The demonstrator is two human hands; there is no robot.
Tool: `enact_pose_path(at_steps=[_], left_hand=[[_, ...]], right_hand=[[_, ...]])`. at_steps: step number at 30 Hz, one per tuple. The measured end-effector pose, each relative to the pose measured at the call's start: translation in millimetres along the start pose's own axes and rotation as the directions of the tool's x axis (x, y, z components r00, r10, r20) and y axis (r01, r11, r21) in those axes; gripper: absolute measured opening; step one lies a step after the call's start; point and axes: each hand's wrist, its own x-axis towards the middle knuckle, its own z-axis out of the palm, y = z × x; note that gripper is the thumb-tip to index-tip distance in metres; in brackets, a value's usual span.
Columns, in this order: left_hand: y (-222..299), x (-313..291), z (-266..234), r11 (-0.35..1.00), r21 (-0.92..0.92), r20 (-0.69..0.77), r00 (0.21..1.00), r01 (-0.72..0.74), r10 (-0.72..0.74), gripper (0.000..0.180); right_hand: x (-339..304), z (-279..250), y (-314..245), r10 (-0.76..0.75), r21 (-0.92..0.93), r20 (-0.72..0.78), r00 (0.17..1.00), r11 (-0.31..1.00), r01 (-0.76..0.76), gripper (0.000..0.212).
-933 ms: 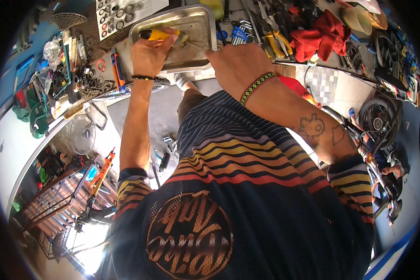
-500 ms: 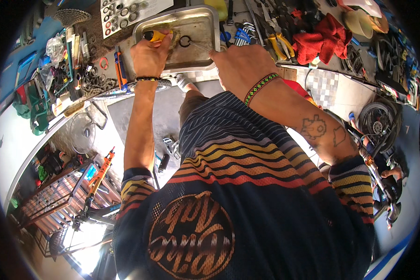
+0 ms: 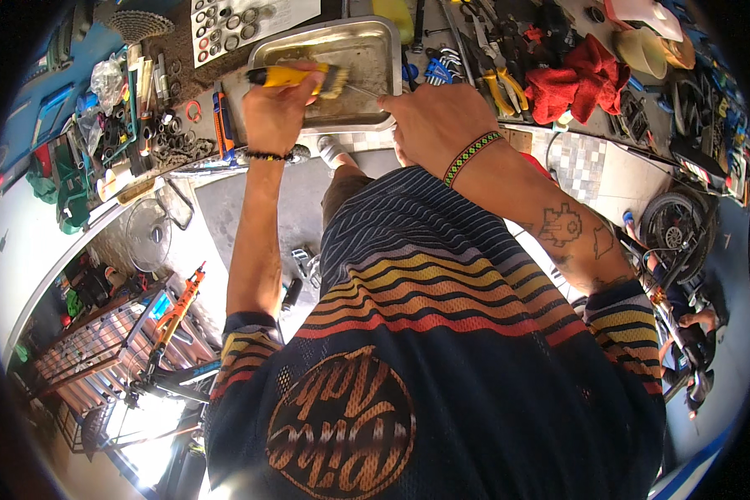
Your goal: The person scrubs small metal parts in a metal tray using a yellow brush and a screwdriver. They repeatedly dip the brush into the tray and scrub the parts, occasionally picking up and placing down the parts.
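My left hand (image 3: 275, 110) is closed around the yellow and black handle of a brush (image 3: 285, 76), whose pale bristles point right over a shallow metal tray (image 3: 375, 48). Across the tray's right rim, my right hand (image 3: 437, 121) pinches a thin metal rod (image 3: 363, 91). The rod points left and its far tip meets the bristles, which cover whatever is at that end. A film of brownish liquid lies in the tray. The grip end of the rod is hidden by my right fingers.
A sheet with several rings (image 3: 229, 25) lies behind the tray at left. An orange and blue utility knife (image 3: 222, 125) is beside its left edge. At right lie blue-held hex keys (image 3: 442, 68), yellow-handled pliers (image 3: 506, 87) and a red cloth (image 3: 582, 79).
The brush has swung round and moved right, onto the rod's tip. The black ring seen there before is now covered. My right hand has barely moved.
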Motion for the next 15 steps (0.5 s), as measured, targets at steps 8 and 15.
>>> enact_pose_path(at_steps=[8, 15], left_hand=[[-21.4, 21.1, -1.2, 0.870, 0.429, 0.079, 0.970, -0.243, 0.232, 0.021], [4.2, 16.5, -6.6, 0.865, 0.500, -0.005, 0.999, -0.028, 0.035, 0.016]], right_hand=[[-8.1, -8.7, -9.9, 0.082, 0.037, 0.061, 0.995, 0.996, -0.084, 0.020], [-7.6, 1.2, -5.1, 0.045, -0.009, 0.004, 0.999, 0.999, -0.045, 0.040]])
